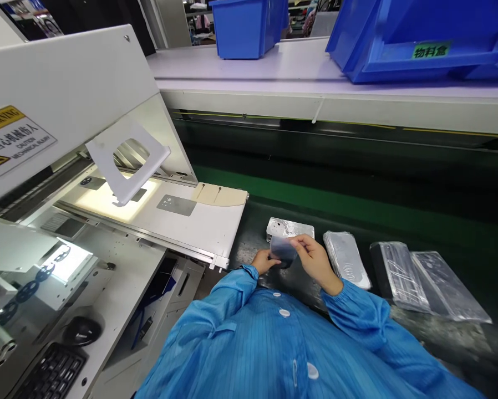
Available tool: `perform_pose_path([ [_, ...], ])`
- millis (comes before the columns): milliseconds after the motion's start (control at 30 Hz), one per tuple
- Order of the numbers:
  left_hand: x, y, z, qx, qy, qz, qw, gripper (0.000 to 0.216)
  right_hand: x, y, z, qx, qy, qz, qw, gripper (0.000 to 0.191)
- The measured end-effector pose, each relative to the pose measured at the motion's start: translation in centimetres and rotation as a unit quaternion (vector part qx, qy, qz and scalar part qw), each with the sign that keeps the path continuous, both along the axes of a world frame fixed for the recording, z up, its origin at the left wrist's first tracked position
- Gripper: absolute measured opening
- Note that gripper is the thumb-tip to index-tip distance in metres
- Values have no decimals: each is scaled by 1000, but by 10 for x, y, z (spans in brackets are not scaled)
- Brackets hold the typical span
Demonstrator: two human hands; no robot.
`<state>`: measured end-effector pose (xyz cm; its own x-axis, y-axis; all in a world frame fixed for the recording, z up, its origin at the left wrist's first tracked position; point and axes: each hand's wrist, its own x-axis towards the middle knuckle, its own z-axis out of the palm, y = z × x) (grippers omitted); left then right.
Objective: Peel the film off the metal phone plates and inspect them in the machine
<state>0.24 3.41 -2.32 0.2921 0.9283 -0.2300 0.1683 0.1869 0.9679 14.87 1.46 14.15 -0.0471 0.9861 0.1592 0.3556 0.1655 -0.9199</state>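
Close in front of my body, my left hand (264,262) is closed on the edge of a small dark flat panel (288,261). My right hand (313,257) pinches a translucent bluish film (281,246) between thumb and fingers, and the film stands up over the panel. Whether the film is still joined to the panel cannot be made out. Just behind my hands lies a stack of shiny silvery plates (293,226). To the right of my right hand rests a pile of phone-shaped silvery sheets (345,257).
Plastic-wrapped packs (401,274) lie on the dark bench further right. At left stands a white machine (66,83), its lit feed table (216,227) carrying several grey plates. A mouse (81,331) and keyboard (51,371) sit below. Blue bins (238,27) stand on the shelf above.
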Motion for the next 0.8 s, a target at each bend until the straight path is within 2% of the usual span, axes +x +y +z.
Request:
perform_pose_path([
  [100, 0, 0, -1, -1, 2, -3, 1000, 19, 2, -2, 12, 22, 20, -16, 999, 27],
  [233, 0, -1, 2, 3, -8, -14, 1000, 37, 3, 2, 19, 30, 23, -33, 999, 25],
  [367, 2, -2, 6, -5, -11, -9, 1000, 34, -1, 7, 14, -1, -62, 50, 997, 24],
  [433, 2, -2, 7, -11, -17, -3, 1000, 35, -2, 7, 11, -6, -61, 71, 996, 25],
  [633, 2, -3, 12, -22, -39, 1, 999, 37, 3, 8, 10, -26, -51, 48, 997, 29],
  [800, 0, -3, 17, -28, -40, 8, 999, 42, 5, 7, 24, -29, 2, 35, 999, 32],
])
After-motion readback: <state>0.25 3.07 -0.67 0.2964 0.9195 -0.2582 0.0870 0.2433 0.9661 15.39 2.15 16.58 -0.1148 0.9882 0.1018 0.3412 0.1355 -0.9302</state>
